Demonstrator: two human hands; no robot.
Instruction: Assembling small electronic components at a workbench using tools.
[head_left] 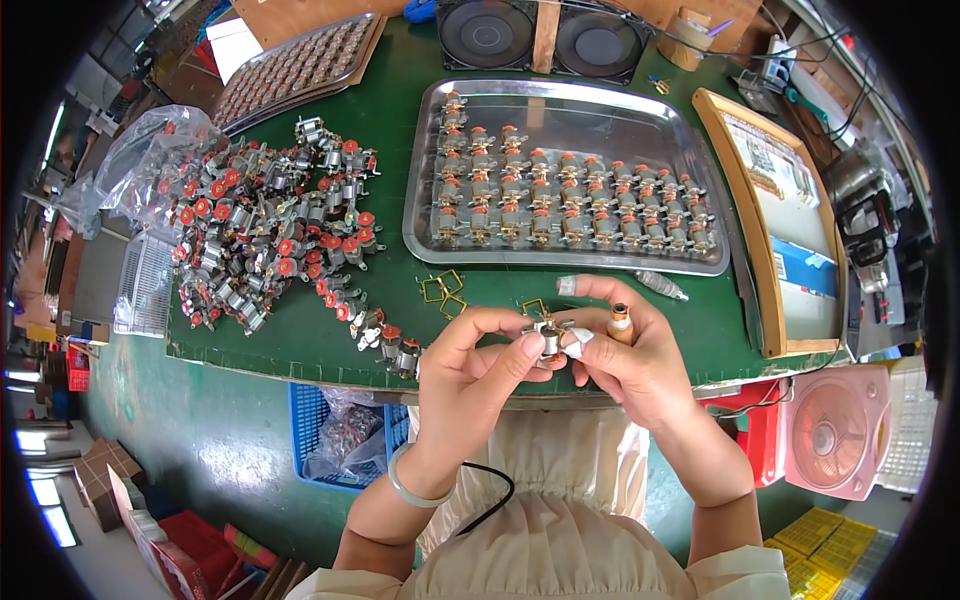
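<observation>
Over the front edge of the green table, my left hand (475, 365) and my right hand (640, 360) meet with fingers closed on one small silver motor-like part (550, 342). The left thumb presses its near side. My right fingertips pinch its other side, and white tape wraps some of these fingers. Beyond the fingers lie thin brass-coloured wire frames (443, 290). A small brown cylinder with a pale end (620, 322) shows beside my right hand; whether the hand touches it is unclear. Similar parts with red tops lie in a heap (270, 220) at the left.
A metal tray (620, 110) holds rows of such parts. Another filled tray (300, 75) sits far left, near a plastic bag (150, 150). A metal connector-like piece (660, 285) and a wood-framed case (770, 345) lie right. Below are a blue crate (310, 430) and a pink fan (825, 430).
</observation>
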